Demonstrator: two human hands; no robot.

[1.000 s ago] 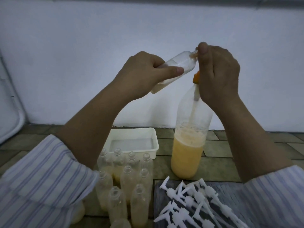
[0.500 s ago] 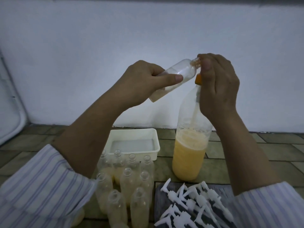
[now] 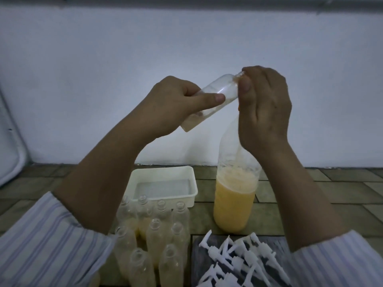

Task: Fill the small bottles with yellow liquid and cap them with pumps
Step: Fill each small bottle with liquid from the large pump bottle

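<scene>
My left hand [image 3: 176, 104] grips a small clear bottle [image 3: 219, 92], tilted with its mouth up to the right and a little pale liquid at its base. My right hand [image 3: 263, 108] is closed over the top of the big bottle [image 3: 236, 195], which stands half full of yellow liquid; its fingers hide the orange dispenser head and touch the small bottle's mouth. Several small open bottles [image 3: 157, 237] holding yellowish liquid stand in a cluster at front centre. A heap of white pumps [image 3: 238, 259] lies on a dark board at front right.
A white rectangular tray [image 3: 192, 179] with shallow clear liquid sits behind the small bottles. The work surface is brown tile [image 3: 331, 193] against a pale wall [image 3: 186, 48]. A white curved object [image 3: 10, 154] stands at the far left.
Both hands with the small bottle have sunk lower in view, staying over the big bottle's top. My right hand now covers more of the orange dispenser head.
</scene>
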